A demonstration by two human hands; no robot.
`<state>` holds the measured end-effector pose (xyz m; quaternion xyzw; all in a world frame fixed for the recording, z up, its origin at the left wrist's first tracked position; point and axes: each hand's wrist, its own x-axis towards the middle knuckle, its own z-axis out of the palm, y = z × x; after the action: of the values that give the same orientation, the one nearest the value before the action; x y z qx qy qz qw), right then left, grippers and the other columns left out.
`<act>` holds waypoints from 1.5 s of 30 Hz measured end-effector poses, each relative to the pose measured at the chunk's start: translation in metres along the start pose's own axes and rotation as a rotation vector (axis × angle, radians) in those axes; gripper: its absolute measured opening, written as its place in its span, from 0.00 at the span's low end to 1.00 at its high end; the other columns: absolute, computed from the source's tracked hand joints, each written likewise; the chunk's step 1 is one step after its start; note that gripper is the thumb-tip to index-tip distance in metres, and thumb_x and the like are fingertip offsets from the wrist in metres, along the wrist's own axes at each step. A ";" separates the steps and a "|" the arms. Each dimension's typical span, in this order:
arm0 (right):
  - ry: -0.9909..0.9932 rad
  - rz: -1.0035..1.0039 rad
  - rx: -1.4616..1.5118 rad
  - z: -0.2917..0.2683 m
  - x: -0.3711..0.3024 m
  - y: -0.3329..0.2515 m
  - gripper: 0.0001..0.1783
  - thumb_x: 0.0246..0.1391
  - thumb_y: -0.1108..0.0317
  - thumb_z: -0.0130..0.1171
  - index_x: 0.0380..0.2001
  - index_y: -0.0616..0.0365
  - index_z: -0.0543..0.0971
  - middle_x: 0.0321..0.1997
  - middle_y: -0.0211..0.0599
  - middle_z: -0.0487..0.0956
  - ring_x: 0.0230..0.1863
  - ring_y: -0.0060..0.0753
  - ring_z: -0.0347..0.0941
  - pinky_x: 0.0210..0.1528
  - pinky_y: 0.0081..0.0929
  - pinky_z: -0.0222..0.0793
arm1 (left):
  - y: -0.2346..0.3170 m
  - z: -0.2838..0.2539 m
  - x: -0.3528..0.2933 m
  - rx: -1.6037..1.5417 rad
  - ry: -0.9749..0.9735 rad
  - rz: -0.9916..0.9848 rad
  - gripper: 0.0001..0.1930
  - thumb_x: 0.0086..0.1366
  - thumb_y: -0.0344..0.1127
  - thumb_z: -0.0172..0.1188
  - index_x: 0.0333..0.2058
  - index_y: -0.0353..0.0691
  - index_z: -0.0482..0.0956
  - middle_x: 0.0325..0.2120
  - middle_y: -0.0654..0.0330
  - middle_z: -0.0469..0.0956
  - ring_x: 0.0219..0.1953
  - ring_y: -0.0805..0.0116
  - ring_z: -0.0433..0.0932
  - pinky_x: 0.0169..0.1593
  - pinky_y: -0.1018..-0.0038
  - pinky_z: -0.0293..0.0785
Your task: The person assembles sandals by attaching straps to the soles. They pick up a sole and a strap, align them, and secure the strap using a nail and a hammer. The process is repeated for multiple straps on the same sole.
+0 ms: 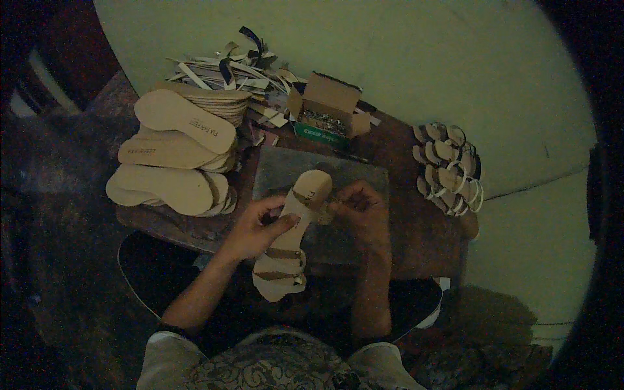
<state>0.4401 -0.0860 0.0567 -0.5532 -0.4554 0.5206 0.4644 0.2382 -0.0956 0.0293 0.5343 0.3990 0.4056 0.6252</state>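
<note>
My left hand is closed on the left edge of a pale sandal, with the thumb lying across its top. The sandal is tilted, its rounded heel end away from me and its toe end near my lap. Several straps cross the toe end. At the right of the heel, my right hand has its fingers pinched together beside a short pale strip. What exactly those fingertips grip is too dark to make out. A flat grey slab lies under the work.
Stacks of pale insoles stand on the left of the wooden table. Behind are a heap of cut strips and an open cardboard box of small metal pieces. Strapped sandals are piled at the right, by the green wall.
</note>
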 end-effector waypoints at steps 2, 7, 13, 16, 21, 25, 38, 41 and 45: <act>-0.051 -0.058 -0.145 0.000 -0.002 -0.002 0.09 0.37 0.76 0.63 0.20 0.55 0.72 0.23 0.27 0.74 0.24 0.18 0.69 0.26 0.17 0.66 | 0.001 0.000 -0.001 0.014 -0.002 0.034 0.11 0.58 0.31 0.54 0.40 0.36 0.73 0.29 0.64 0.76 0.33 0.80 0.71 0.37 0.80 0.68; -0.076 -0.066 -0.038 -0.007 -0.004 0.012 0.07 0.39 0.74 0.63 0.22 0.56 0.73 0.24 0.28 0.75 0.25 0.17 0.69 0.26 0.17 0.65 | -0.003 0.002 -0.001 0.014 -0.005 0.047 0.11 0.58 0.30 0.54 0.40 0.36 0.73 0.30 0.64 0.76 0.33 0.79 0.71 0.38 0.79 0.68; -0.075 0.037 0.026 -0.006 -0.008 0.008 0.07 0.42 0.73 0.61 0.28 0.57 0.76 0.28 0.27 0.75 0.29 0.16 0.68 0.30 0.16 0.64 | -0.005 0.003 0.002 0.037 0.006 0.014 0.12 0.57 0.29 0.55 0.40 0.36 0.73 0.30 0.63 0.76 0.33 0.79 0.71 0.38 0.79 0.68; -0.115 0.012 -0.016 -0.006 -0.008 0.004 0.06 0.43 0.73 0.59 0.29 0.57 0.76 0.31 0.27 0.75 0.32 0.17 0.68 0.33 0.15 0.63 | -0.010 0.002 0.001 0.106 0.054 0.053 0.11 0.56 0.29 0.55 0.40 0.36 0.73 0.29 0.63 0.76 0.32 0.79 0.71 0.37 0.78 0.68; -0.143 0.050 0.023 -0.001 -0.007 0.010 0.07 0.44 0.72 0.58 0.31 0.59 0.76 0.32 0.26 0.74 0.34 0.18 0.67 0.36 0.16 0.62 | -0.001 0.008 -0.002 0.115 0.124 0.105 0.11 0.56 0.28 0.54 0.40 0.35 0.73 0.28 0.63 0.76 0.31 0.78 0.72 0.36 0.78 0.68; -0.182 0.083 0.056 0.001 -0.006 0.013 0.08 0.45 0.71 0.57 0.31 0.59 0.76 0.32 0.26 0.74 0.34 0.18 0.67 0.37 0.16 0.62 | -0.007 -0.001 0.003 0.154 0.012 -0.065 0.17 0.55 0.33 0.58 0.44 0.37 0.72 0.38 0.57 0.74 0.41 0.68 0.72 0.46 0.71 0.69; -0.232 0.037 -0.152 -0.004 0.003 -0.007 0.07 0.45 0.70 0.58 0.30 0.58 0.77 0.30 0.27 0.76 0.32 0.17 0.67 0.34 0.17 0.63 | -0.004 0.003 0.002 0.078 0.065 -0.030 0.10 0.56 0.30 0.56 0.38 0.36 0.74 0.26 0.65 0.75 0.30 0.80 0.70 0.34 0.79 0.67; -0.259 0.026 -0.204 -0.006 0.005 -0.013 0.08 0.45 0.69 0.58 0.31 0.59 0.77 0.30 0.30 0.77 0.34 0.22 0.70 0.39 0.21 0.65 | -0.011 0.000 0.004 0.087 0.038 0.015 0.11 0.56 0.30 0.56 0.39 0.36 0.74 0.26 0.65 0.75 0.30 0.80 0.70 0.34 0.79 0.67; -0.325 0.030 -0.257 -0.010 0.010 -0.012 0.09 0.44 0.68 0.59 0.30 0.60 0.78 0.31 0.33 0.78 0.36 0.24 0.72 0.41 0.24 0.67 | -0.010 0.002 0.004 0.104 0.048 0.019 0.12 0.56 0.30 0.55 0.41 0.36 0.73 0.27 0.65 0.75 0.30 0.80 0.71 0.34 0.80 0.68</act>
<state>0.4507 -0.0750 0.0670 -0.5232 -0.5785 0.5477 0.3026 0.2423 -0.0939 0.0190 0.5598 0.4295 0.4030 0.5829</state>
